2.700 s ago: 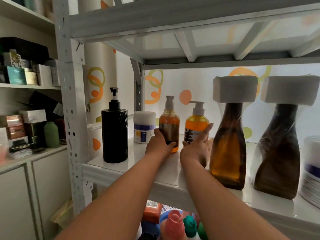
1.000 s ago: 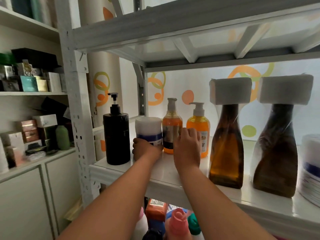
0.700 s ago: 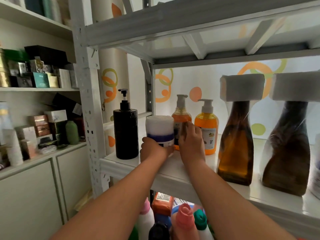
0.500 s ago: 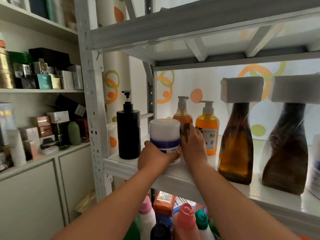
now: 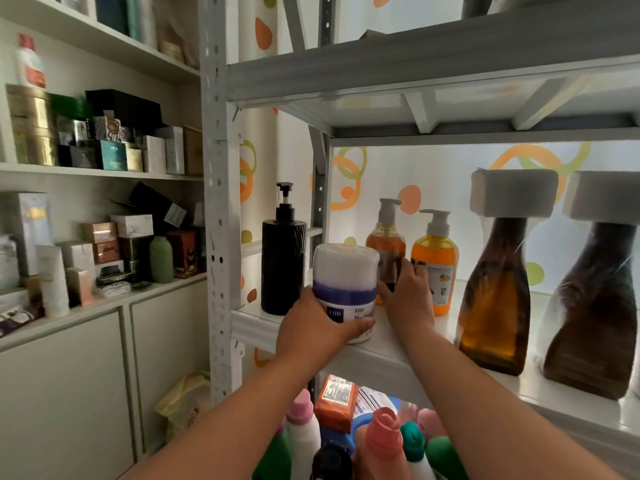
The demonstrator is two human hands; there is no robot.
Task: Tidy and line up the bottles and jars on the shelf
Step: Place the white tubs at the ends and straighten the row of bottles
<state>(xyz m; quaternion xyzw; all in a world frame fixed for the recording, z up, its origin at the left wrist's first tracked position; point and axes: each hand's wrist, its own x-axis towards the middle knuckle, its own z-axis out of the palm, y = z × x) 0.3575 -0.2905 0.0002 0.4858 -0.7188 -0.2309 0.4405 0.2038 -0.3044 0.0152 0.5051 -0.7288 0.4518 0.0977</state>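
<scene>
Both hands work on the white metal shelf point(image 5: 388, 351), one on a jar and one on a bottle.
Just right of the black cylindrical pump bottle point(image 5: 283, 265), at the shelf's front edge, the white purple-banded plastic jar point(image 5: 344, 282) is upright, with the left hand point(image 5: 313, 332) curling its fingers round the base. Behind the jar, the right hand point(image 5: 405, 301) wraps the upright amber pump bottle point(image 5: 386, 239). Farther right are one orange pump bottle point(image 5: 434, 261) and two tall brown white-capped bottles point(image 5: 495, 299) point(image 5: 592, 313), with bare shelf in front of them.

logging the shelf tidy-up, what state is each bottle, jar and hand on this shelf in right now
white jar: upright, lid on, near the shelf front edge
left hand: grips the white jar
amber pump bottle: upright
right hand: grips the amber pump bottle
orange pump bottle: upright
black pump bottle: upright, untouched
tall brown bottle: upright, foam-capped
tall dark bottle: upright, foam-capped
</scene>
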